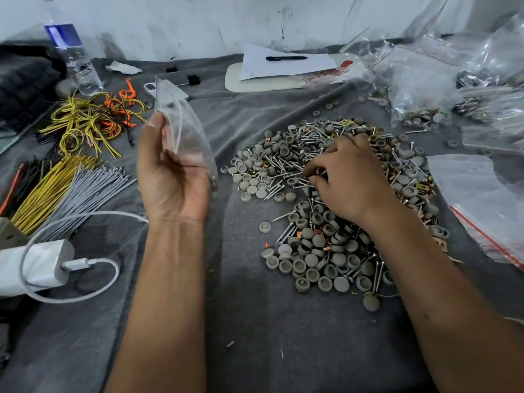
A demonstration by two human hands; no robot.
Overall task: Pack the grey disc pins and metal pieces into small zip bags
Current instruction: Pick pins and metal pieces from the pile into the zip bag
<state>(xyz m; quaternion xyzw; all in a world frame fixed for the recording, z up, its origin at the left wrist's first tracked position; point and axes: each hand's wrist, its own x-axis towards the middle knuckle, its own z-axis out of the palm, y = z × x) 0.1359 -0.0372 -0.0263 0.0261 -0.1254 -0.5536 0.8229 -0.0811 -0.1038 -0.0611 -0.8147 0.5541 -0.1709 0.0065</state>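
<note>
Hundreds of small parts lie heaped on the grey cloth (241, 321) over the worktop: grey disc pins (309, 268), loose screws (283, 171) and little copper-coloured metal pieces (380, 137), all mixed in one pile right of centre. Each piece looks light and hard; the rounded caps will likely roll and slip, and the screws have sharp tips, so a fingertip pinch on a few at a time seems the safest hold, caps by the rim, screws by the shank.

The right hand (348, 180) rests on the middle of the pile, fingers curled down, its grip pinching among the screws and metal bits; exactly which piece it has I cannot tell. The left hand (173, 171) holds a small zip bag (181, 123) upright just left of the pile, thumb and fingers closed on its lower part. The film is thin, floppy and slick, so its mouth will probably need holding apart for filling.

Filled bags (419, 109) crowd the far right, and empty red-striped bags (487, 211) lie near the right forearm, where they could be brushed. Left of the bag are bundles of yellow, grey and orange wires (82, 129), a white charger (39, 265) with its cable, and a water bottle (71, 52); behind, a pen (286, 57) on paper. Nothing stands between pile and bag.
</note>
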